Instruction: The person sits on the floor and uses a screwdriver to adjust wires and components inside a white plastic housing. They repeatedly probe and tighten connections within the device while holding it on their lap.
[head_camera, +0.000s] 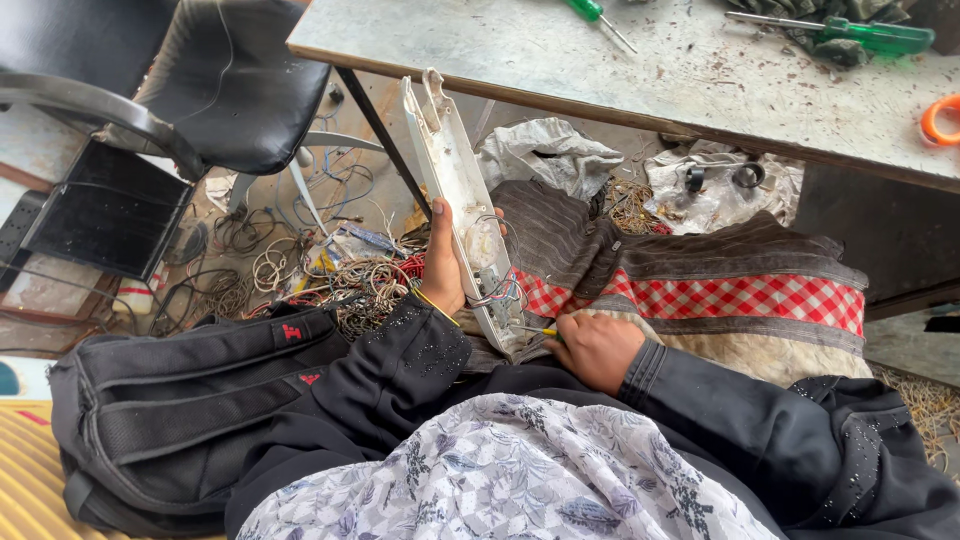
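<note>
hands (520, 310) grip casing (460, 200) beside backpack (190, 400), wires (350, 280).

Right hand (597, 350) hides small tool's handle.

Black sleeves (700, 390) — speckled with glitter — over a floral grey-white garment (500, 470).

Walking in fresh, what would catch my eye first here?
Probably the long white plastic housing, opened to show its wires, propped in the person's lap: the left hand grips its side while the right hand works a small yellow-handled tool at its lower end. Next, the red-and-white checked cloth band to the right, and the tangled wire scraps on the floor at left.
</note>
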